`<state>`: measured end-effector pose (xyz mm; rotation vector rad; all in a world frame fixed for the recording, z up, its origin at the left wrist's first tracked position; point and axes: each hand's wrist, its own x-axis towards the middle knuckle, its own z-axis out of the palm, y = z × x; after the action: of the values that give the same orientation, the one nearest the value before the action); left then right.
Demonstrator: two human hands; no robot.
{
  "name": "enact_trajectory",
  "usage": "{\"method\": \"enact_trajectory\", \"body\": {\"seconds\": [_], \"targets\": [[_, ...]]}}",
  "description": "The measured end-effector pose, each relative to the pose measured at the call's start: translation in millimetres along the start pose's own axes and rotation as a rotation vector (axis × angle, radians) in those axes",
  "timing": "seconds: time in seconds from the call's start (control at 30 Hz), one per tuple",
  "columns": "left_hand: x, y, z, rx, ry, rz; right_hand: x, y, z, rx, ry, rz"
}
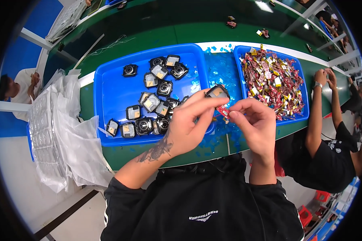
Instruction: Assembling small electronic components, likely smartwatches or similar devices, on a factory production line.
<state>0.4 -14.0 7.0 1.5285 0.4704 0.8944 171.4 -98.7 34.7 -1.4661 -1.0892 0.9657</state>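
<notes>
My left hand (pixel 191 122) is closed on a black square watch case (pixel 217 92), which shows past my fingers with its tan and grey inside facing up. Between my two hands is a small red circuit board (pixel 223 111). My right hand (pixel 256 125) pinches its near end between thumb and forefinger, and the left fingertips are close against it. To the left, a blue tray (pixel 98 86) bears several black watch cases (pixel 149 102), some with round dials up, some with the open inside up. At the right, a second blue tray (pixel 238 60) holds a heap of red circuit boards (pixel 271 82) with yellow and silver parts.
Small blue film pieces (pixel 223 66) litter the green table (pixel 149 38) between the trays. Stacked clear plastic trays (pixel 50 132) and plastic sheeting (pixel 82 138) stand at the left. A moving conveyor cannot be told. A co-worker in black (pixel 330 160) sits at the right, another person (pixel 22 92) at far left.
</notes>
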Motion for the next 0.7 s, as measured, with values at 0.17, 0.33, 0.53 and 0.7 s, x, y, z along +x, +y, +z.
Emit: {"method": "enact_trajectory", "body": {"seconds": [0.17, 0.33, 0.53, 0.7], "targets": [[2, -3, -1, 0.481, -0.028, 0.286, 1, 2, -3, 0.169, -0.008, 0.020], [3, 0, 1, 0.593, -0.007, 0.370, 3, 4, -6, 0.098, -0.035, 0.002], [1, -7, -4, 0.639, -0.040, 0.404, 6, 2, -3, 0.111, -0.062, -0.010], [1, -9, -6, 0.756, -0.040, 0.434, 10, 0, -1, 0.058, -0.070, 0.026]]}}
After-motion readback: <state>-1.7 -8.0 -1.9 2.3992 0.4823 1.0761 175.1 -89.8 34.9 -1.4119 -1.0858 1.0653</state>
